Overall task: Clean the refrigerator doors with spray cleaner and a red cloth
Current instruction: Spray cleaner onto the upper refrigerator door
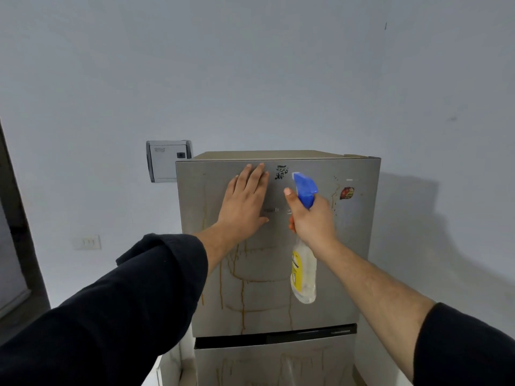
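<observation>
Head view: the left hand (245, 199) lies flat, fingers together, on the stained upper refrigerator door (348, 260); the right hand (312, 218) grips the spray bottle (303, 274) just beside it. Spraying this close risks wetting that hand, and runoff streaking. The red cloth is not clearly visible.

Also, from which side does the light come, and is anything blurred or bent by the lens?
Head view: the refrigerator throws a soft shadow on the wall to its right, so light likely comes from the left; the wide lens makes it taper downward; the spray bottle looks slightly blurred.
</observation>
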